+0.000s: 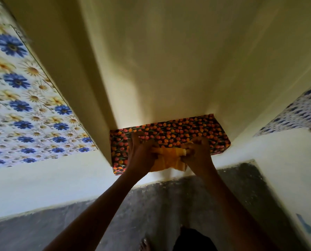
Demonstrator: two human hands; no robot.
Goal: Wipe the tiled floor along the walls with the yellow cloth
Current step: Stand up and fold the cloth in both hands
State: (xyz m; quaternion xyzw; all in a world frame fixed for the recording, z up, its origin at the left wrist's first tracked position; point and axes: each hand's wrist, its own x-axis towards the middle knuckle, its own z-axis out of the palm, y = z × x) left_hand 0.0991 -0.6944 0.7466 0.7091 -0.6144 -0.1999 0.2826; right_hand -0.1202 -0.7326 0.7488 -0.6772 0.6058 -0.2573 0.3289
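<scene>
— Where's the yellow cloth [169, 157]?

— Bunched between both hands, over the tulip-patterned surface [178, 133] set into the recess of the cream wall [169, 69].

— And the fingers?

— The left hand [139, 151] grips its left end, fingers curled into the fabric — the right hand [197, 153] pinches the other end. The dark speckled floor [151, 205] lies below.

surface: tulip-print ledge [183, 132] | on it: yellow cloth [167, 158] | below: dark floor [151, 211]
</scene>
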